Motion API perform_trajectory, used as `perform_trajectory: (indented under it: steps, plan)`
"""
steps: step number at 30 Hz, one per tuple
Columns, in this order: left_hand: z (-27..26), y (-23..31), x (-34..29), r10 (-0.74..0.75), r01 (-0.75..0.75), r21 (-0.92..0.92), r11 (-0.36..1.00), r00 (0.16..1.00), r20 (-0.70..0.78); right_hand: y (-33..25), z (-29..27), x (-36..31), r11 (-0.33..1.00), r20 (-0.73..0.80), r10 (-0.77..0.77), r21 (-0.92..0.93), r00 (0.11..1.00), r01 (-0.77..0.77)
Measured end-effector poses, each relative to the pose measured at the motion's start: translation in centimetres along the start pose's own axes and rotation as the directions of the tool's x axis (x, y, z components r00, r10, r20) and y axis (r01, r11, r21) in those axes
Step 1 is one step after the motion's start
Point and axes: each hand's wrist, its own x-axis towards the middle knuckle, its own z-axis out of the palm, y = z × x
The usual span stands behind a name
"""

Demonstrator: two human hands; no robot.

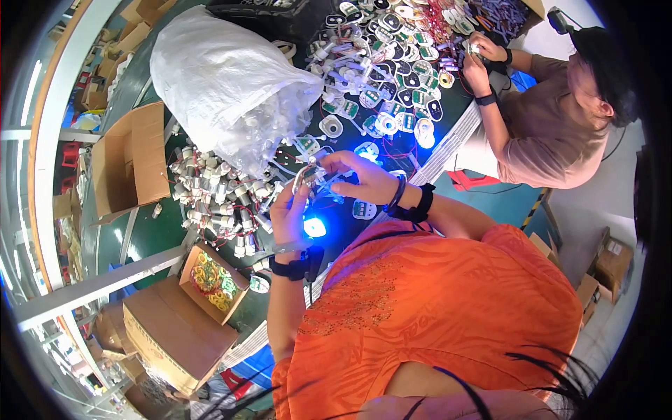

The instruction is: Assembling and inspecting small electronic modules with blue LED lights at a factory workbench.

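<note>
My left hand point(285, 213) pinches a small clear-and-white plastic part point(305, 176) between thumb and fingers. From the other side my right hand point(367, 178) closes its fingertips on the same part, which is partly hidden by them. Both wrists wear black bands. Just below the hands, a lit lamp point(315, 227) glows bright blue-white near the bench edge. Close by on the right lie a white round-ended plate with a green circuit board point(363, 209) and a white ring-shaped piece point(330, 126).
Many small motors with wires point(220, 199) are heaped on the left. A white sack point(217, 77) spills clear plastic pieces. Boards and white housings point(406, 70) cover the far bench. Cardboard boxes point(175, 329) stand at left. A co-worker point(553, 119) handles a small part at the right.
</note>
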Motion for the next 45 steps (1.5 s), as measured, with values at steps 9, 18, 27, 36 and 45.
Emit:
perform_trajectory:
  steps: [9, 18, 27, 36, 45]
  plan:
    - [-0.8, 2.1, -3.2, 0.106, -0.115, -0.168, 0.979, 0.992, -0.062, -2.2, 3.9, 4.2, 0.869, 0.215, 0.157, 0.435, 0.964, -0.238]
    - [-3.4, 1.3, -4.4, 0.183, -0.166, 0.081, 0.983, 0.930, -0.319, -6.1, 4.4, 4.5, 0.699, 0.177, 0.079, 0.692, 0.981, -0.181]
    - [-3.3, 2.6, -5.6, 0.381, -0.356, 0.138, 0.924, 0.838, -0.391, -6.8, 1.5, 2.6, 0.934, 0.179, 0.080, 0.329, 0.981, -0.136]
    - [-6.5, 5.9, -6.2, 0.341, -0.448, -0.065, 0.892, 0.760, -0.554, -8.0, 0.6, -1.1, 0.924, 0.224, 0.089, 0.345, 0.970, -0.165]
    - [-9.8, 10.5, -7.4, 0.321, -0.528, -0.310, 0.791, 0.789, -0.525, -4.9, 1.2, -3.9, 0.924, 0.640, 0.298, -0.008, 0.708, -0.382]
